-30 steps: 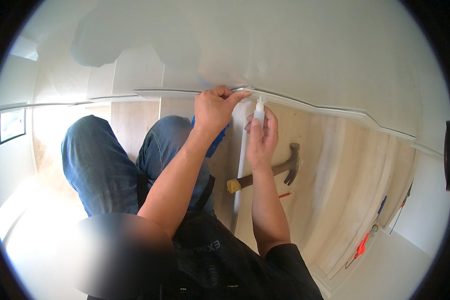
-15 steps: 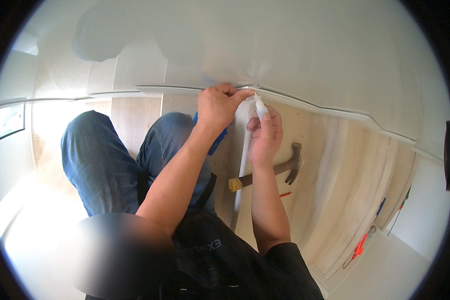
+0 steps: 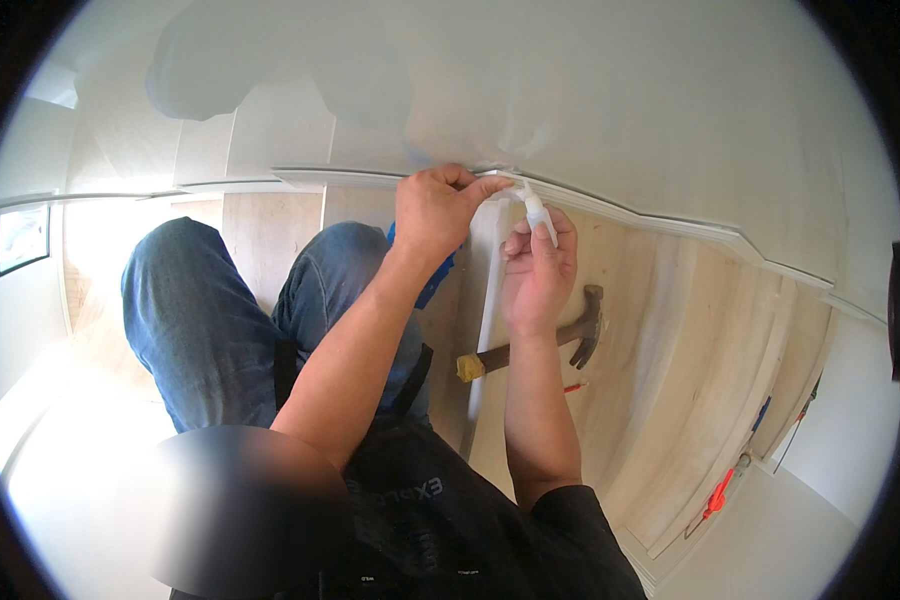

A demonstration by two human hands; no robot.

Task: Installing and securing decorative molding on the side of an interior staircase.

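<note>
White bottle: tilts in right hand, pinched between thumb and fingers, with nozzle near white trim. Left hand: rests at trim with thumb and forefinger pressed together; cannot tell on what. Hammer: lies on wooden boards.

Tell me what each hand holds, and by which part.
The right hand grips a small white bottle by its body. Whether the left hand, at the white trim, holds anything cannot be told.
</note>
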